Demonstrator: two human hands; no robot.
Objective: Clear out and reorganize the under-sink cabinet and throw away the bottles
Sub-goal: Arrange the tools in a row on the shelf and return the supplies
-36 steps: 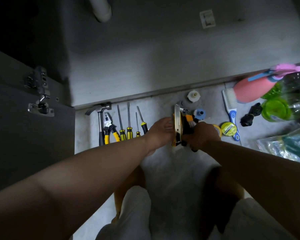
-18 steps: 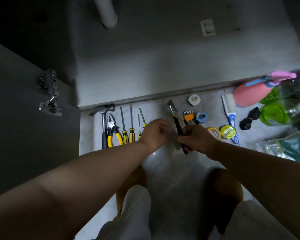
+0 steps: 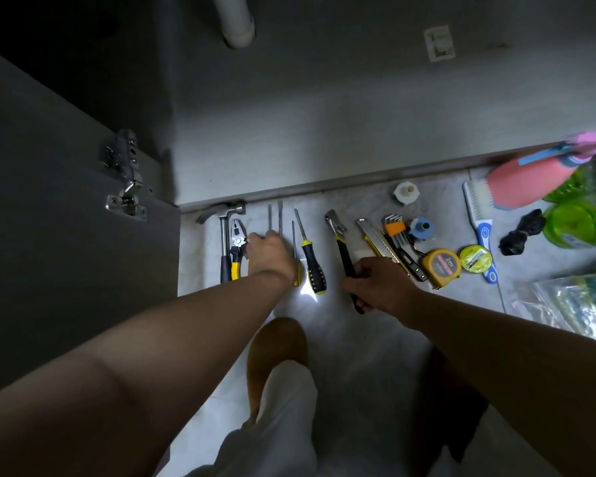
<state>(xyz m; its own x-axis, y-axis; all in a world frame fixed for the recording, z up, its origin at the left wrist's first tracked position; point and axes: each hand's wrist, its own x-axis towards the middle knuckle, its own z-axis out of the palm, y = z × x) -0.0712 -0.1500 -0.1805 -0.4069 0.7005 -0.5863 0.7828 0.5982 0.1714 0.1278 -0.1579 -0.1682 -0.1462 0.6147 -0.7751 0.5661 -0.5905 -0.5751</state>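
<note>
The green bottles point(image 3: 577, 228) lie at the far right edge of the floor, outside the cabinet point(image 3: 324, 132), with the pink spray bottle point(image 3: 527, 184) on its side against them. None of them is binned yet, and a plastic bag point(image 3: 572, 304) sits just below them.

Working left from there, you have a brush point(image 3: 484, 235), a black bundle point(image 3: 520, 232), a roll of tape point(image 3: 475, 258), a tape measure point(image 3: 441, 265), hex keys point(image 3: 396, 228) and a utility knife point(image 3: 375, 239), all crowded and at odd angles.

Next comes the wrench point(image 3: 338, 235). Your right hand point(image 3: 379, 287) is wrapped round its handle, with the head pointing at the cabinet edge.

Further left, your left hand point(image 3: 269, 256) lies over the thin screwdrivers, close to the pliers point(image 3: 236, 249) and the hammer point(image 3: 224, 235). The back of the hand hides its fingers, so I cannot tell whether they pinch a tool or only press on it. The big screwdriver point(image 3: 312, 263) lies apart from both hands.

The step seems to be lining the tools up in a row. Lay the wrench parallel to the big screwdriver, with its head level with the other tips, and leave a clear gap on each side. Keep its handle off the utility knife, which lies slanted just beside your knuckles.

With your left hand, nudge the handles even rather than lifting each tool. Straighten the crowded right-hand group before anything goes back inside.
</note>
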